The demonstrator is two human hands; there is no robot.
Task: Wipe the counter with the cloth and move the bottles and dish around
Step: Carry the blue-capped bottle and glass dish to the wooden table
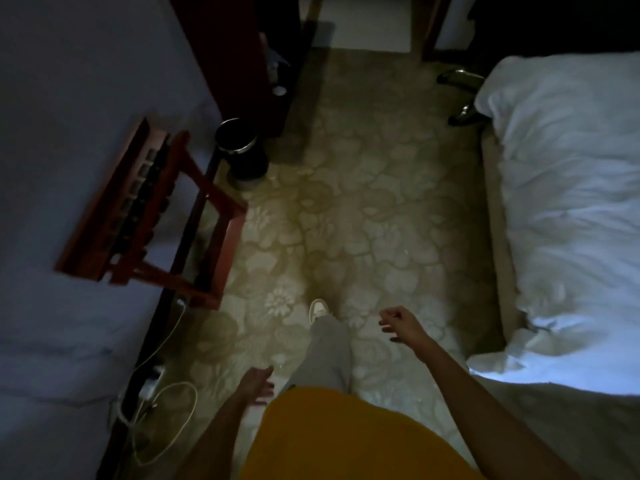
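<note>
No cloth, bottle, dish or counter shows in this dim view. I look down at a patterned carpet [363, 209] in a narrow room. My left hand [258, 384] hangs low beside my hip with its fingers relaxed, holding nothing. My right hand [398, 322] is stretched forward above the carpet, fingers loosely curled and empty. One leg in grey trousers with a pale shoe [318, 310] steps ahead between the two hands.
A bed with white bedding [568, 188] fills the right side. A wooden luggage rack [145, 209] stands against the left wall, with a dark bin [239, 143] beyond it. White cables [162, 403] lie on the floor at lower left. A dark wooden cabinet [239, 53] stands ahead.
</note>
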